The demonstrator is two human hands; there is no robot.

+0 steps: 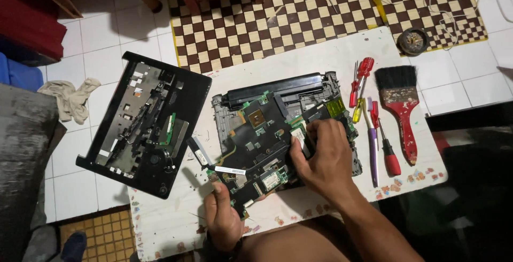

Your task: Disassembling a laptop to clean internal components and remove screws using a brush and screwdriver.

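An opened laptop base (278, 97) lies on a white board (331, 53), its dark motherboard (255, 134) exposed with green parts and a copper chip. My left hand (222, 216) grips the motherboard's near left corner. My right hand (323, 158) rests on the board's right side, fingers curled around a small module near a yellow patch (335, 107). A flat ribbon cable (200, 155) sticks out to the left.
A black laptop cover (144, 123) lies upside down at the left, half over the white tile floor. Several screwdrivers (368, 112) and a red-handled brush (402, 107) lie at the right. A checkered mat (299, 11), a rag (72, 99) and a round tin (412, 40) lie around.
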